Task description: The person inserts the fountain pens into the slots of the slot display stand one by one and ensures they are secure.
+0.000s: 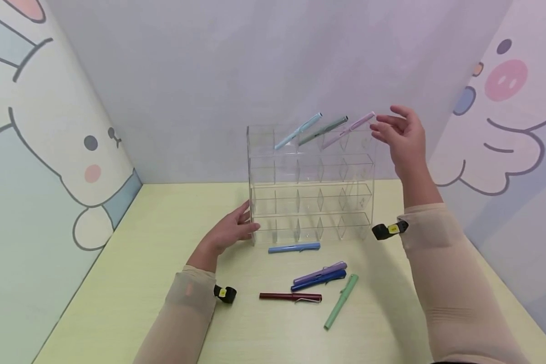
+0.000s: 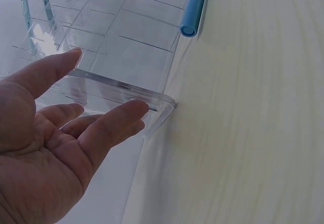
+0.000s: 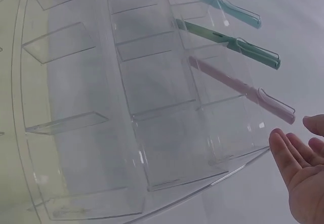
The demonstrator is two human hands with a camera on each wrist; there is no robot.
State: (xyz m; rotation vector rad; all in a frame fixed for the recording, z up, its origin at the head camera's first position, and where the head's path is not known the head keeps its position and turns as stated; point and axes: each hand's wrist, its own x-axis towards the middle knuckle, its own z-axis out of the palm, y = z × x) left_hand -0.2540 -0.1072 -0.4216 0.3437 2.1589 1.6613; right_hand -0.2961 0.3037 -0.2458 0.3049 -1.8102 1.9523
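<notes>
One clear rack (image 1: pixel 285 205), upright on pale table (image 1: pixel 164 227); top tier, slanted: aqua pen (image 1: pixel 298 131), grey-green pen (image 1: pixel 324 130), pink pen (image 1: pixel 349 129). Right hand (image 1: pixel 406 139): released, just beside the pink pen's raised end. Left hand (image 1: pixel 227 232): unclenched (contact uncertain) at the rack's left edge. Lying in front: blue pen (image 1: pixel 293 247), violet pen (image 1: pixel 316 273), navy pen (image 1: pixel 316 282), maroon pen (image 1: pixel 282 297), mint pen (image 1: pixel 340 304).
</notes>
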